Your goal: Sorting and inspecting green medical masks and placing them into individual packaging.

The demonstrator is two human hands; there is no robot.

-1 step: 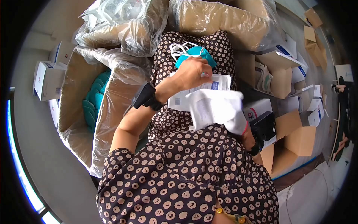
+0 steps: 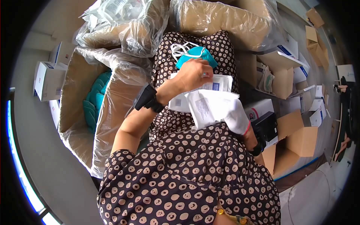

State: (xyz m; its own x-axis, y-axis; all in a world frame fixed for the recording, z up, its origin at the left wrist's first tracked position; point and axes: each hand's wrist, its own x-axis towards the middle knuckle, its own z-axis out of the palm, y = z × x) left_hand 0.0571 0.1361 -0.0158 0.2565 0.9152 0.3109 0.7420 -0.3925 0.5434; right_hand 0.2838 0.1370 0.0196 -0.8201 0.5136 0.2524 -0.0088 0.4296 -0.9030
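Note:
My left hand, bare and wearing a black wrist device, has its fingers curled in, over the lower edge of teal masks with white straps on my lap. What its fingertips pinch, if anything, is hidden. Under it a printed white packet lies flat on the patterned dress. My right hand wears a white glove with a red cuff edge and is closed on another white packet, held tilted over my lap, its printed side showing. This packet partly covers the flat one.
Left stands a plastic-lined carton with teal masks inside; another lined carton beyond holds clear packets. A further lined carton is at the far side. Right are open brown boxes, white boxes and a black box. Another person appears at far right.
The white packet in my right hand has shifted slightly and turned, so its printing shows more clearly. My left hand has barely moved.

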